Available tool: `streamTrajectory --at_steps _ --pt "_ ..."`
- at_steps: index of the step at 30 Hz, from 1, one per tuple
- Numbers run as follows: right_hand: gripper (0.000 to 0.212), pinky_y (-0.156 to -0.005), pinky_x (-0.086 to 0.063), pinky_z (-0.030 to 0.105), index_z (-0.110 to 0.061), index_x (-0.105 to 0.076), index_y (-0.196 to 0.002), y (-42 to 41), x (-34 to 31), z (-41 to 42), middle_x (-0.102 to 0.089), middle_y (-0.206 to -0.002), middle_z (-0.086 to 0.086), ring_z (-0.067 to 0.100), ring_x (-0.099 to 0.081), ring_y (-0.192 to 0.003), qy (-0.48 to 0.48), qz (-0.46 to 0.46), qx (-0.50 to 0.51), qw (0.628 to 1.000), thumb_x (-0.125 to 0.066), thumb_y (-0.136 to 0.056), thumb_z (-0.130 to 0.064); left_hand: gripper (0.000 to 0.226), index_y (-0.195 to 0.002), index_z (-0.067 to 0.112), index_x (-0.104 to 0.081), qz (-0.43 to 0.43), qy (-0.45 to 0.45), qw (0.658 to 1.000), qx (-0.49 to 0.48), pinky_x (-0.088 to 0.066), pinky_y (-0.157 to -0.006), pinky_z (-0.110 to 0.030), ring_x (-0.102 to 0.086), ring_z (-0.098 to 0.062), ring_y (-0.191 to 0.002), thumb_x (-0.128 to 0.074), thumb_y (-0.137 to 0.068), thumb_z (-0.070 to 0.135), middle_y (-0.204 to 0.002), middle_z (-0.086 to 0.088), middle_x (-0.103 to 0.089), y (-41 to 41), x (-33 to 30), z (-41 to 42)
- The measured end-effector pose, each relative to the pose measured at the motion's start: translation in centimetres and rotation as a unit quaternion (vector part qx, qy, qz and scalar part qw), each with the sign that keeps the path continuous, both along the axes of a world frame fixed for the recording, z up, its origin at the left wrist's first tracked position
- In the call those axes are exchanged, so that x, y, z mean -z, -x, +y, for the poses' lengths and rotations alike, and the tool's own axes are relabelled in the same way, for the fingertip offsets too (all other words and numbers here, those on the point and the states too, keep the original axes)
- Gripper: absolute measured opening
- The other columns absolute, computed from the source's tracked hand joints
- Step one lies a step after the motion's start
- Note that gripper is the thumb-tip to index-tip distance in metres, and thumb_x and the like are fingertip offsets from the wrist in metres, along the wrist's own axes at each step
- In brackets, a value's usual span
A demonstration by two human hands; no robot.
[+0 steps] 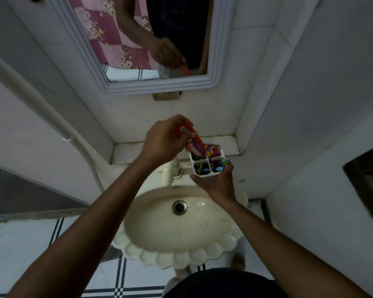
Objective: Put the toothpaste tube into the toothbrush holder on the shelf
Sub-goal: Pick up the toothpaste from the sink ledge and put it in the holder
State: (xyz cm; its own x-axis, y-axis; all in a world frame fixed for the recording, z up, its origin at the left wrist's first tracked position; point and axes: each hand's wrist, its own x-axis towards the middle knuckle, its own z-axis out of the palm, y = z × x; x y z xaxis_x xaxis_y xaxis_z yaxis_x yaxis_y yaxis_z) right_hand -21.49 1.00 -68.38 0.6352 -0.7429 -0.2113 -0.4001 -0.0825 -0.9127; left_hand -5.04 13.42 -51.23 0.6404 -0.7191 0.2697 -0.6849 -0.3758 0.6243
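Now left hand (pixel 162 143) tilts toothpaste tube (pixel 191 140) into right-held toothbrush holder (pixel 205 166).

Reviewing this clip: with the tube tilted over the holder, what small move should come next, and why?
Probably ease the left hand down so the toothpaste tube slides deeper into the far-left compartment. Its lower end is already at that opening of the toothbrush holder, while the right hand steadies the holder from the near side. The tube is tilted, so straightening it first may help.
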Motion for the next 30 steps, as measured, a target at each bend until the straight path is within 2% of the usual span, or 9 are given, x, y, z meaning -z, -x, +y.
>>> streamTrajectory --at_steps 3,7,11,13,18,23,27,30 --pt "0.128 -0.104 -0.062 0.038 -0.036 -0.028 -0.15 0.3 0.0 -0.2 -0.057 -0.144 -0.007 0.018 -0.064 -0.133 0.006 0.008 -0.006 1.0 -0.103 -0.052 -0.073 0.021 -0.115 0.033 -0.069 -0.032 -0.069 0.997 0.021 -0.063 -0.072 -0.041 -0.075 -0.012 -0.084 -0.071 -0.095 0.041 -0.099 0.008 -0.08 2.0 1.5 -1.2" --pt "0.134 -0.105 -0.062 0.042 -0.032 -0.026 -0.154 0.5 0.0 -0.5 -0.058 -0.147 -0.004 0.019 -0.064 -0.133 0.016 0.009 -0.015 1.0 -0.101 -0.052 -0.076 0.027 -0.121 0.029 -0.067 -0.105 -0.173 0.979 0.006 -0.051 -0.068 -0.031 -0.073 -0.021 -0.09 -0.068 -0.097 0.039 -0.105 0.004 -0.078 3.1 4.0 -2.7" --pt "0.135 -0.107 -0.061 0.046 -0.03 -0.029 -0.154 0.8 0.2 -0.9 -0.058 -0.146 -0.004 0.022 -0.063 -0.134 0.01 0.027 -0.024 0.999 -0.099 -0.05 -0.08 0.026 -0.123 0.028 -0.067 -0.127 -0.224 0.966 0.007 -0.047 -0.089 -0.039 -0.071 -0.022 -0.106 -0.064 -0.099 0.037 -0.114 0.005 -0.077 3.2 6.0 -2.9" --pt "0.138 -0.107 -0.061 0.048 -0.029 -0.029 -0.154 1.0 0.3 -1.2 -0.058 -0.146 -0.005 0.022 -0.062 -0.135 0.01 0.03 -0.026 0.999 -0.099 -0.048 -0.082 0.023 -0.121 0.028 -0.068 -0.128 -0.235 0.964 0.003 -0.044 -0.094 -0.042 -0.072 -0.022 -0.103 -0.062 -0.101 0.037 -0.11 0.005 -0.079 3.1 6.7 -3.1" --pt "0.138 -0.108 -0.061 0.049 -0.032 -0.028 -0.153 1.1 0.7 -1.4 -0.058 -0.145 -0.005 0.022 -0.062 -0.136 0.009 0.033 -0.032 0.999 -0.099 -0.046 -0.083 0.022 -0.11 0.022 -0.075 -0.134 -0.25 0.959 -0.012 -0.038 -0.092 -0.041 -0.072 -0.024 -0.09 -0.057 -0.103 0.032 -0.095 0.0 -0.079 3.2 7.3 -3.7" --pt "0.146 -0.11 -0.059 0.049 -0.037 -0.02 -0.156 1.4 0.3 -1.4 -0.056 -0.153 -0.001 0.025 -0.06 -0.14 0.024 0.033 -0.038 0.998 -0.103 -0.043 -0.077 0.022 -0.111 0.024 -0.078 -0.091 -0.241 0.966 -0.004 -0.038 -0.097 -0.042 -0.072 -0.021 -0.098 -0.065 -0.101 0.039 -0.101 0.005 -0.08 2.9 7.1 -3.8" --pt "0.153 -0.107 -0.061 0.053 -0.038 -0.017 -0.162 1.0 0.1 -1.3 -0.059 -0.154 -0.001 0.027 -0.062 -0.139 0.039 0.033 -0.022 0.998 -0.101 -0.041 -0.082 0.035 -0.118 0.026 -0.074 0.015 -0.127 0.991 -0.028 -0.049 -0.102 -0.049 -0.074 -0.013 -0.101 -0.062 -0.099 0.052 -0.105 0.01 -0.081 2.6 7.4 -1.7" --pt "0.146 -0.105 -0.062 0.052 -0.037 -0.025 -0.16 0.5 -0.2 -1.2 -0.061 -0.151 -0.001 0.026 -0.063 -0.137 0.047 0.031 -0.007 0.998 -0.1 -0.042 -0.08 0.039 -0.126 0.028 -0.068 0.006 -0.054 0.996 -0.074 -0.051 -0.102 -0.055 -0.07 -0.013 -0.109 -0.06 -0.099 0.055 -0.11 0.013 -0.078 2.3 7.2 -0.3"
